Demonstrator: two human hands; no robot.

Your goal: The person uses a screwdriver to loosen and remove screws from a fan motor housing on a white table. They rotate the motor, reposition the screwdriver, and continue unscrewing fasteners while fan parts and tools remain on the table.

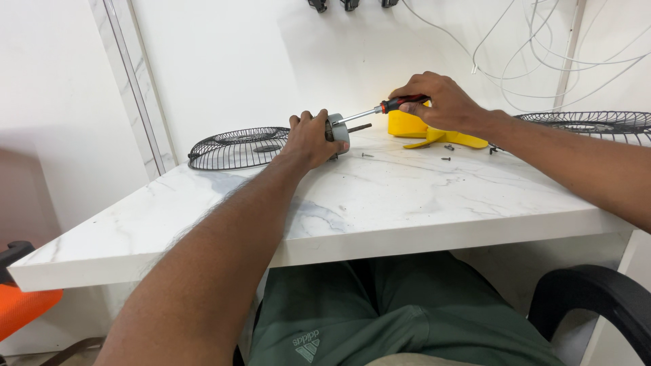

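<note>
The small grey metal fan motor [337,129] is sitting on the white marble-patterned tabletop [380,196], near its far edge. The left hand [308,139] is wrapping it from the left, fingers curled and clamped over the housing so only the right face and the dark shaft stub are showing past the fingertips. The red-and-black-handled screwdriver [380,110] is lying slanted, its steel shank running down-left from the right hand [437,102] to the motor's face; the tip is meeting the housing just beside the left fingertips. Right-hand fingers are closed around the handle.

Directly below and behind the right hand, the yellow plastic fan blade [420,132] is lying flat. Three small dark screws [447,147] are lying loose on the marble: one just right of the motor, two just under the right wrist.

Beyond the left knuckles, a black wire fan guard [237,148] is resting dome-up; a second black wire guard [597,125] is lying past the right forearm. White cables [542,61] are hanging on the white wall. A black chair armrest [597,291] is showing lower right, an orange seat [24,305] lower left.
</note>
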